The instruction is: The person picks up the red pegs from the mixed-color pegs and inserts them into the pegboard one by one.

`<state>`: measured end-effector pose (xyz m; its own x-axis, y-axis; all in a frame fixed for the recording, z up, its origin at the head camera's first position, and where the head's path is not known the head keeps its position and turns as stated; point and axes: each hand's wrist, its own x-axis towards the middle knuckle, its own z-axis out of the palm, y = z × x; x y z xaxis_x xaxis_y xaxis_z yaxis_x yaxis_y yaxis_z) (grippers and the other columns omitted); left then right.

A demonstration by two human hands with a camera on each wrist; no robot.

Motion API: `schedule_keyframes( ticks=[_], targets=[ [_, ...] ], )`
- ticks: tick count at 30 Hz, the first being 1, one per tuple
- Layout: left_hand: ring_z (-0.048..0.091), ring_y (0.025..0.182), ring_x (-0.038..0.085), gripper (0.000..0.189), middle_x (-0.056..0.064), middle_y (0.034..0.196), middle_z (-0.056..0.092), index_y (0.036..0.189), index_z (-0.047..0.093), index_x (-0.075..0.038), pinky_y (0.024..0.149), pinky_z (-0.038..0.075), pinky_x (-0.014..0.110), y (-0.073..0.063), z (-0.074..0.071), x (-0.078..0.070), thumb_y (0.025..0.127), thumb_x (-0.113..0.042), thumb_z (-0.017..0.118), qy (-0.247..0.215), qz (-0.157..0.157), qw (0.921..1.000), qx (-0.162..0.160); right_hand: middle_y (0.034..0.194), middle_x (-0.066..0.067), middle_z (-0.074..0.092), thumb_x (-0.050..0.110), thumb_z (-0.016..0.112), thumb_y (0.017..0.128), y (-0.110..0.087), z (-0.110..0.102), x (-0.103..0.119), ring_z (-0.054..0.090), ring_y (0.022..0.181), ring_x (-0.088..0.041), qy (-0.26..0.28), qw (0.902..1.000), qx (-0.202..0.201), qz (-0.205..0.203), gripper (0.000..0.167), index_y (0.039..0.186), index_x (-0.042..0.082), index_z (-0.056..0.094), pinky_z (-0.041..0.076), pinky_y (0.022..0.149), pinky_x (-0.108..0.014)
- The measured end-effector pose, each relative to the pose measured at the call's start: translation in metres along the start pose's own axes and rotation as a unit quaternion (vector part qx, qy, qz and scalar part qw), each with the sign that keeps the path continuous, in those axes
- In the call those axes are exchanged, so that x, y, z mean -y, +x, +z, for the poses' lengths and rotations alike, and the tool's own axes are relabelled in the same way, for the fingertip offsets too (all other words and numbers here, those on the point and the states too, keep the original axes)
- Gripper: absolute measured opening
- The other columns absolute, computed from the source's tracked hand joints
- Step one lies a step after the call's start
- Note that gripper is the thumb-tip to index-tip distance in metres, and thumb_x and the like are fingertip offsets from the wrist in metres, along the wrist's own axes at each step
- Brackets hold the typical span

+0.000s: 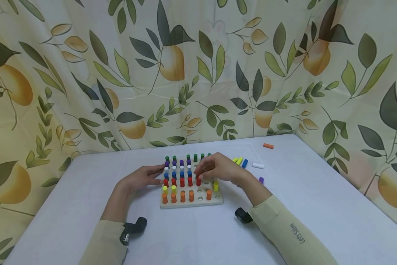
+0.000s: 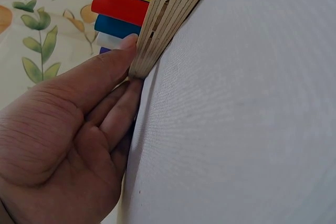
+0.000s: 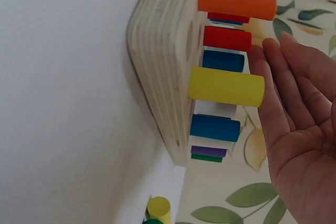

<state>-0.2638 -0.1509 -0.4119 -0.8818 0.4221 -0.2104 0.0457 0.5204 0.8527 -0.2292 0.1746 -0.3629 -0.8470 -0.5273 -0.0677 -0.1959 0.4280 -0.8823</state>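
A wooden pegboard (image 1: 193, 205) stands before me with rows of coloured pegs, from green at the back to orange at the front. My left hand (image 1: 140, 180) holds its left edge, thumb beside the pegs and fingers along the side. My right hand (image 1: 218, 168) hovers over the board's right half, fingertips at the top of a red peg (image 1: 198, 181). In the right wrist view its fingers are nearly straight, close to the end of a red peg (image 3: 227, 39). A yellow peg (image 1: 216, 185) and an orange peg (image 1: 209, 194) stand near the right edge, by several bare holes.
Loose pegs lie right of the board on the white-covered table (image 1: 185, 235): yellow, blue (image 1: 245, 163), white (image 1: 258, 165) and purple (image 1: 261, 180). An orange peg (image 1: 268, 146) lies farther back. A fruit-patterned curtain (image 1: 198, 73) hangs behind.
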Motion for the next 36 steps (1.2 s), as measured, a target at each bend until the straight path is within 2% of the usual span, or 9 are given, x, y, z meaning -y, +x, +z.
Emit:
schedule_keyframes(
  ticks=[7,12,21,29,36],
  targets=[
    [0.030,0.152,0.028,0.076,0.010,0.159,0.044,0.158,0.044,-0.008,0.121,0.024,0.054,0.001,0.000,0.001,0.092,-0.014,0.080,-0.002,-0.003,1.0000,0.001,0.116,-0.012,0.075,0.001,0.074,0.095,-0.002,-0.004,0.004,0.071,0.107,-0.022,0.006,0.9997,-0.001,-0.023,0.019,0.113,0.006,0.077,0.056,0.098,-0.037],
    [0.030,0.152,0.028,0.076,0.010,0.159,0.044,0.158,0.043,-0.008,0.121,0.023,0.055,0.001,0.000,0.003,0.092,-0.015,0.080,-0.002,-0.001,1.0000,0.003,0.119,-0.017,0.073,0.004,0.075,0.095,-0.003,-0.007,0.006,0.071,0.107,-0.022,0.012,0.9997,-0.005,-0.020,0.019,0.113,0.006,0.077,0.055,0.099,-0.037],
    [0.029,0.152,0.029,0.075,0.010,0.159,0.043,0.158,0.043,-0.008,0.121,0.023,0.054,0.002,-0.001,0.003,0.092,-0.014,0.079,-0.004,0.003,1.0000,0.004,0.120,-0.016,0.073,0.003,0.074,0.095,-0.006,-0.013,0.009,0.071,0.106,-0.023,0.016,0.9996,-0.016,-0.017,0.024,0.119,-0.002,0.073,0.055,0.098,-0.037],
    [0.028,0.152,0.029,0.075,0.010,0.159,0.043,0.157,0.043,-0.007,0.121,0.022,0.054,0.002,-0.001,0.003,0.092,-0.014,0.079,-0.001,0.006,1.0000,0.004,0.120,-0.016,0.073,0.004,0.074,0.095,-0.009,-0.022,0.010,0.071,0.108,-0.023,0.011,0.9993,-0.030,-0.018,0.020,0.115,0.005,0.076,0.056,0.098,-0.038],
    [0.028,0.152,0.029,0.075,0.010,0.159,0.043,0.158,0.043,-0.008,0.121,0.022,0.055,0.001,-0.001,0.003,0.092,-0.013,0.079,-0.004,0.005,1.0000,0.005,0.118,-0.015,0.074,0.005,0.075,0.095,-0.013,-0.030,0.009,0.071,0.109,-0.024,0.022,0.9986,-0.043,-0.022,0.023,0.118,0.000,0.074,0.055,0.099,-0.039]
  ],
)
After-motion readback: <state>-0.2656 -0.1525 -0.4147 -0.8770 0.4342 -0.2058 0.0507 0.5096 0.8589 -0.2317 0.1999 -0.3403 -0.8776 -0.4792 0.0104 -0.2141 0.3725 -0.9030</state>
